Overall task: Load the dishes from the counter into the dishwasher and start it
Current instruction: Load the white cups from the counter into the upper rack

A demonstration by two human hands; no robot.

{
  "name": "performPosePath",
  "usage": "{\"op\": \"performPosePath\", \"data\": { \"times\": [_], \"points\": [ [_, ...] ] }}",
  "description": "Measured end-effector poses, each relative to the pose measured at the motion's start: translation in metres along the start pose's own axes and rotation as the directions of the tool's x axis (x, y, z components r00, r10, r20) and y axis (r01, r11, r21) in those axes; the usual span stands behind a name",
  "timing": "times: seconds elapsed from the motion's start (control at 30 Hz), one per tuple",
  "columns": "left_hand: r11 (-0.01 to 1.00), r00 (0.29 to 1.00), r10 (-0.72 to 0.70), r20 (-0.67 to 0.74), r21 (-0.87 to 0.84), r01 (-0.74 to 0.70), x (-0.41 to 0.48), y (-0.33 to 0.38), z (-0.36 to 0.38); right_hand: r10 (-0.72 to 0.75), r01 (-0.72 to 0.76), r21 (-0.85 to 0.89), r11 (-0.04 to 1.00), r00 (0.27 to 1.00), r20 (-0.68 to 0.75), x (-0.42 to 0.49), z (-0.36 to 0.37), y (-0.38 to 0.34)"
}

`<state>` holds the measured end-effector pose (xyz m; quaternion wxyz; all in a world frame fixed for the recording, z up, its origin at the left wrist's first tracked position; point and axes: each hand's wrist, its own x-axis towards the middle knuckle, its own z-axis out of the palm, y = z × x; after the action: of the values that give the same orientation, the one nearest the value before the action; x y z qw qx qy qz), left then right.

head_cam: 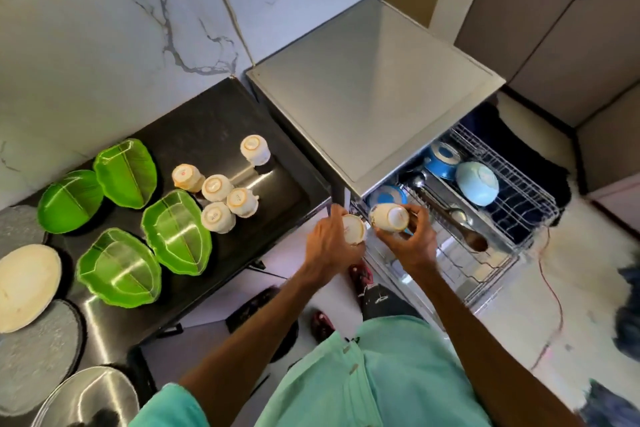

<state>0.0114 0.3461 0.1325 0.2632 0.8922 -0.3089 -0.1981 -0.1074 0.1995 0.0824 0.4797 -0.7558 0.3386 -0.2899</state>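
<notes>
- Head view: the left hand [329, 246] grips a cream cup [353, 229], with the fingers curled round its side and the cup tipped so that its base faces the camera.
- The right hand [414, 243] grips a second cream cup [389, 217], which lies on its side with fingers and thumb clamped round it.
- Both held cups are just beside each other, over the near left corner of the pulled-out wire rack [530, 191] of the dishwasher [374, 87].
- Rack contents: a pale blue bowl [477, 184] upside down, a darker blue bowl [443, 159] behind it, another blue bowl [388, 194] near the held cups, metal spoons [426, 191] and a wooden spoon [474, 243] lying across the wires.
- The black counter [214, 121] stands just left of the dishwasher.
- Five cream cups [216, 188] stand upside down on the counter: four clustered together and one apart, toward the wall.
- Four green leaf-shaped plates [119, 267] lie left of the cups.
- A cream plate [27, 288], grey plates [34, 357] and a steel plate [90, 399] lie at the counter's near left end.
</notes>
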Motion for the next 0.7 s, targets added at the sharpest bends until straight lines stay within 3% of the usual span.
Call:
{"op": "performPosePath", "data": {
  "times": [0.33,0.53,0.7],
  "points": [
    [0.998,0.986,-0.018,0.165,0.066,0.007,0.036,0.052,0.098,0.163,-0.177,-0.188,0.966,0.983,-0.085,-0.011,-0.095,0.103],
    [0.993,0.972,-0.099,0.212,0.08,0.083,0.09,0.059,0.18,0.206,-0.208,-0.185,0.961,0.978,-0.028,0.034,-0.104,0.183],
    [0.989,0.969,-0.129,0.213,0.102,0.109,0.156,0.052,0.253,0.224,-0.232,-0.181,0.956,0.972,-0.062,0.07,-0.082,0.281]
  ]
}}
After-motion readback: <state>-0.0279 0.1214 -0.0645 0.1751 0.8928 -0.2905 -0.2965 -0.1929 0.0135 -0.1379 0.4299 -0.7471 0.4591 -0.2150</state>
